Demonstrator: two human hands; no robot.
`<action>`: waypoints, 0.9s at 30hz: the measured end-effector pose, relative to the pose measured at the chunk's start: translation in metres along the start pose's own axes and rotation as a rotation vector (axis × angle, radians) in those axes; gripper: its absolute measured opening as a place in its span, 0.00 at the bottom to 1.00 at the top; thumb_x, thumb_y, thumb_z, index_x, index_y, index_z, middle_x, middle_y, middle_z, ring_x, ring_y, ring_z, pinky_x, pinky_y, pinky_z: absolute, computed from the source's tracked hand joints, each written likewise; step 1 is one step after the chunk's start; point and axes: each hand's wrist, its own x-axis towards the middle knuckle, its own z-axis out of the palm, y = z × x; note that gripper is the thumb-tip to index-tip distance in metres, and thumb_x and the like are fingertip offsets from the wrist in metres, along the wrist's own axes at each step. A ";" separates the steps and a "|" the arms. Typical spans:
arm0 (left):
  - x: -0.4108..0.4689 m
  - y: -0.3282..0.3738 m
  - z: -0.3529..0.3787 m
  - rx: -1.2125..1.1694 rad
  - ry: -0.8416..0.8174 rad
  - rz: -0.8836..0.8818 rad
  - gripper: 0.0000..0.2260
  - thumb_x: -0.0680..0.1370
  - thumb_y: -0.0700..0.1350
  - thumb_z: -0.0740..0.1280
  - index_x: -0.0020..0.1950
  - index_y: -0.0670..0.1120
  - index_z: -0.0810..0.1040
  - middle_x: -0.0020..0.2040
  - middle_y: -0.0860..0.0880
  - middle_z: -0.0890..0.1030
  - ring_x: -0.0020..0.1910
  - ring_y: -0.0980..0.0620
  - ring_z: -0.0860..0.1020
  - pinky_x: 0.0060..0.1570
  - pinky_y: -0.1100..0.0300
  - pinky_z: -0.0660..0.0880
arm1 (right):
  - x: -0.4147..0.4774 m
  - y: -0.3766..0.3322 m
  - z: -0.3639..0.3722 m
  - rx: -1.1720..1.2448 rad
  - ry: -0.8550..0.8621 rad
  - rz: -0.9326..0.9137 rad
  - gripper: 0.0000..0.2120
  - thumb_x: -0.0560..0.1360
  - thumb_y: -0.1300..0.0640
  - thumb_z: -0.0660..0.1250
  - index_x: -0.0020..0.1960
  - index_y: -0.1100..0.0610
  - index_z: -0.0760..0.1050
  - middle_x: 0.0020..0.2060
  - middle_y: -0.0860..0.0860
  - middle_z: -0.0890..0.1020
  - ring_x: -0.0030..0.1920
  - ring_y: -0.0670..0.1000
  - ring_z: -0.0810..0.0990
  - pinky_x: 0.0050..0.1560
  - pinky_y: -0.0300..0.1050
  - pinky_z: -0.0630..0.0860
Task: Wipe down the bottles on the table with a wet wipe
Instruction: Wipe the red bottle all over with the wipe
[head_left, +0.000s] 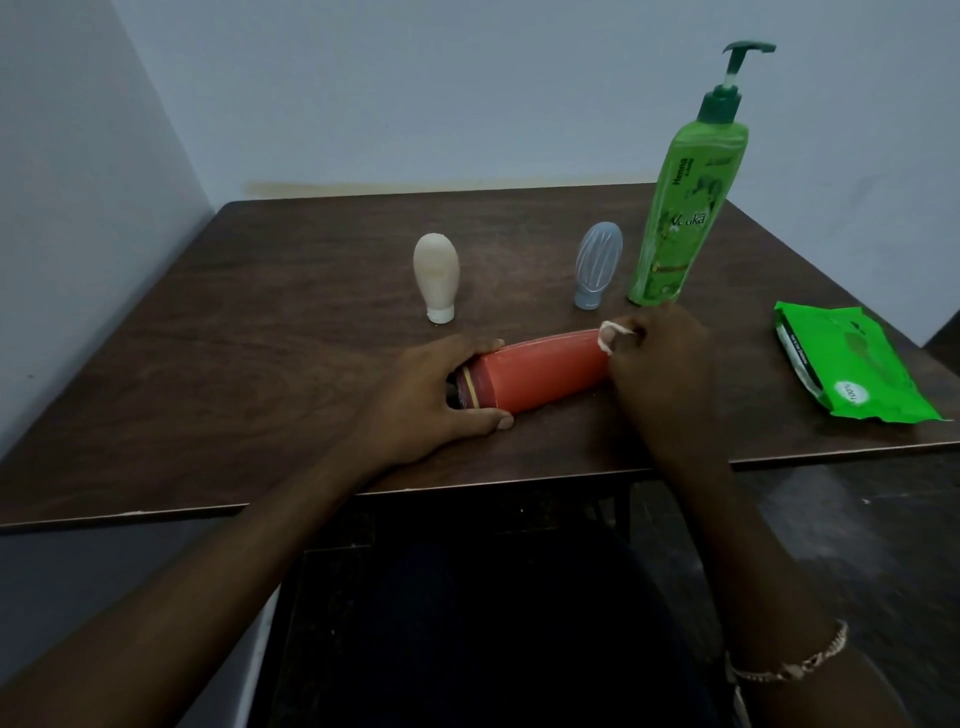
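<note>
An orange-red bottle (540, 371) lies on its side on the dark wooden table (260, 322), near the front edge. My left hand (431, 395) grips its capped left end, fingers and thumb curled round it. At the bottle's right end my right hand (660, 358) holds a white wet wipe (610, 335) against it. Behind stand a cream squeeze bottle (436, 273) on its cap, a pale blue squeeze bottle (597, 265) on its cap, and a tall green pump bottle (685, 208).
A green pack of wet wipes (852, 364) lies flat near the table's right edge. Pale walls close in behind and on the left. A bracelet (789, 660) circles my right wrist.
</note>
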 end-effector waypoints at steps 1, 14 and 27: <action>0.000 0.000 0.000 0.001 -0.001 -0.001 0.34 0.68 0.54 0.82 0.72 0.49 0.77 0.65 0.55 0.80 0.60 0.62 0.78 0.55 0.77 0.72 | 0.003 0.004 -0.001 0.016 0.007 0.024 0.06 0.74 0.59 0.69 0.45 0.59 0.84 0.42 0.56 0.81 0.41 0.52 0.76 0.40 0.42 0.64; -0.001 0.002 -0.001 0.032 0.013 0.031 0.32 0.68 0.52 0.83 0.70 0.48 0.78 0.61 0.56 0.81 0.57 0.62 0.77 0.56 0.73 0.73 | -0.044 -0.048 0.021 0.011 -0.135 -0.264 0.08 0.74 0.64 0.68 0.51 0.59 0.82 0.48 0.55 0.78 0.46 0.53 0.77 0.45 0.45 0.72; -0.001 0.005 -0.002 0.040 -0.014 0.037 0.33 0.70 0.53 0.81 0.72 0.49 0.76 0.67 0.57 0.79 0.62 0.62 0.76 0.59 0.75 0.71 | 0.000 0.016 0.006 0.033 -0.040 -0.147 0.11 0.74 0.65 0.69 0.55 0.58 0.83 0.48 0.57 0.80 0.48 0.57 0.79 0.47 0.45 0.71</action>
